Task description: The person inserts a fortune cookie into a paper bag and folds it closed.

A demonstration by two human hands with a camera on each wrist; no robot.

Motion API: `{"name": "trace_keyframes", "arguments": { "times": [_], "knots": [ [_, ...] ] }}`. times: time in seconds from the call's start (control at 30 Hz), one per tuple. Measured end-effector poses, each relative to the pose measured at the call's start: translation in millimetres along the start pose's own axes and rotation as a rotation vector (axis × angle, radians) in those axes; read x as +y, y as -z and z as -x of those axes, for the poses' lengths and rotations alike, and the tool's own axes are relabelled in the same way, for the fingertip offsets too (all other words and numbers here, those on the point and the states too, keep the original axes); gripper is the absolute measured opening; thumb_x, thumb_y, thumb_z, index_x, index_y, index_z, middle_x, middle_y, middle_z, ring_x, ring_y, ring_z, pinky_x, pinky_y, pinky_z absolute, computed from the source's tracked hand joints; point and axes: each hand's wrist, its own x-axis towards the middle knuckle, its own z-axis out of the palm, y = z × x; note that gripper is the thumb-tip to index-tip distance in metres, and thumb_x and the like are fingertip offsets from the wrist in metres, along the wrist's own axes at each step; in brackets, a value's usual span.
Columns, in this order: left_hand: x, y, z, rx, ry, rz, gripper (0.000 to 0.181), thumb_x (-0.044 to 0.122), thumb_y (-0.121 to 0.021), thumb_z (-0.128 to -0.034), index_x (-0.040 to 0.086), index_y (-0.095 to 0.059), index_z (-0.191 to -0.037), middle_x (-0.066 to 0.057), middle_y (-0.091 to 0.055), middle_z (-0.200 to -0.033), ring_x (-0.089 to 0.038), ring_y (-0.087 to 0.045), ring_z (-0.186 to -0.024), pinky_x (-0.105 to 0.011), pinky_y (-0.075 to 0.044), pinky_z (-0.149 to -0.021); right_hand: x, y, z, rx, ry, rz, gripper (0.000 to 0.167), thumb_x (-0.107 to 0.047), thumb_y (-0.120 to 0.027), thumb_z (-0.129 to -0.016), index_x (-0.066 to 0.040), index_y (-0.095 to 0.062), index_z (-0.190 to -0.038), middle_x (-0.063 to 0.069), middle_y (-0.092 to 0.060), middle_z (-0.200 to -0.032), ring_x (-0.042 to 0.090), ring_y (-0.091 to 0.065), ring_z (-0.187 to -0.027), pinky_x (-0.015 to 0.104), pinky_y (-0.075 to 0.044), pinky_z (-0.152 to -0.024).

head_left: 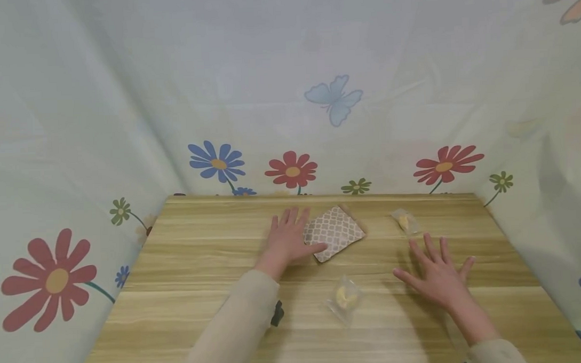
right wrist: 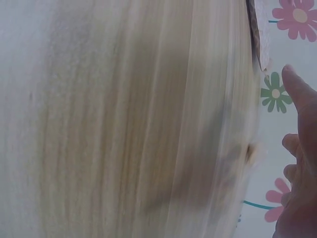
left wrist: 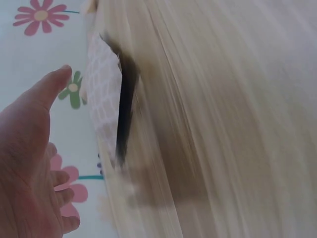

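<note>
My left hand (head_left: 289, 240) is spread beside a flat patterned paper bag (head_left: 335, 232), grey-brown with a white lattice print. Its thumb overlaps the bag's near corner in the head view; whether they touch I cannot tell. In the left wrist view the bag (left wrist: 105, 89) shows a jagged edge and a dark shadow beneath. With fingers fanned out, my right hand (head_left: 438, 275) hovers over the right part of the table, holding nothing. Just beyond its fingertips lies a small clear packet (head_left: 405, 222) with something yellowish inside. A second such packet (head_left: 344, 297) lies between the hands, nearer me.
Everything lies on a wood-grain table (head_left: 201, 248). A pale cloth (head_left: 248, 71) printed with flowers and butterflies hangs behind it and along both sides. The bag sits near the back edge.
</note>
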Motion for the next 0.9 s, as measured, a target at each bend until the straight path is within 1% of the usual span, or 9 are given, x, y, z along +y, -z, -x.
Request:
{"name": "trace_keyframes", "arguments": {
  "times": [0.1, 0.27, 0.53, 0.67, 0.83, 0.9],
  "knots": [
    [6.0, 0.0, -6.7, 0.005, -0.010, 0.008, 0.112, 0.081, -0.062, -0.0888, 0.022, -0.017, -0.173, -0.013, -0.013, -0.179, -0.038, -0.014, -0.164, -0.061, -0.009, -0.132, -1.2, 0.1, -0.3, 0.002, 0.004, 0.001, 0.102, -0.077, -0.055, -0.097, -0.010, -0.028, -0.169, 0.023, -0.004, -0.177, 0.053, 0.013, -0.158, 0.086, 0.029, -0.099],
    [13.5, -0.8, -17.8, 0.011, -0.011, -0.027, 0.113, 0.082, -0.062, -0.0880, 0.022, -0.019, -0.173, -0.013, -0.015, -0.179, -0.038, -0.016, -0.163, -0.060, -0.013, -0.131, -4.4, 0.8, -0.6, 0.001, 0.010, -0.002, 0.102, -0.076, -0.056, -0.097, -0.010, -0.028, -0.169, 0.024, -0.006, -0.176, 0.053, 0.013, -0.159, 0.087, 0.028, -0.100],
    [29.4, -0.3, -30.4, -0.022, -0.011, -0.041, 0.113, 0.082, -0.063, -0.0886, 0.021, -0.018, -0.173, -0.014, -0.015, -0.179, -0.037, -0.015, -0.164, -0.059, -0.013, -0.132, -8.0, -0.3, -1.6, -0.001, 0.007, -0.010, 0.102, -0.076, -0.058, -0.096, -0.010, -0.030, -0.168, 0.025, -0.010, -0.176, 0.054, 0.007, -0.160, 0.087, 0.026, -0.102],
    [33.6, -4.7, -38.7, -0.024, -0.006, -0.078, 0.114, 0.084, -0.060, -0.0881, 0.022, -0.016, -0.173, -0.013, -0.014, -0.179, -0.035, -0.016, -0.164, -0.059, -0.014, -0.132, -8.7, -0.2, -2.6, -0.001, 0.005, -0.008, 0.102, -0.076, -0.058, -0.096, -0.010, -0.030, -0.168, 0.024, -0.010, -0.176, 0.053, 0.007, -0.160, 0.088, 0.025, -0.102],
    [34.3, -12.9, -47.7, -0.032, -0.001, -0.112, 0.117, 0.088, -0.057, -0.0865, 0.022, -0.015, -0.173, -0.013, -0.017, -0.178, -0.035, -0.018, -0.163, -0.059, -0.015, -0.131, -10.4, 0.7, -3.4, -0.003, 0.003, -0.012, 0.102, -0.075, -0.060, -0.095, -0.010, -0.030, -0.168, 0.024, -0.010, -0.176, 0.052, 0.010, -0.160, 0.088, 0.026, -0.101],
    [34.1, -17.1, -49.7, -0.040, 0.003, -0.111, 0.118, 0.088, -0.058, -0.0857, 0.022, -0.015, -0.173, -0.013, -0.017, -0.178, -0.035, -0.019, -0.163, -0.059, -0.016, -0.131, -11.6, 0.7, -3.3, -0.007, 0.001, -0.010, 0.102, -0.075, -0.060, -0.095, -0.010, -0.030, -0.168, 0.024, -0.010, -0.176, 0.052, 0.010, -0.160, 0.088, 0.026, -0.101]
  ]
}}
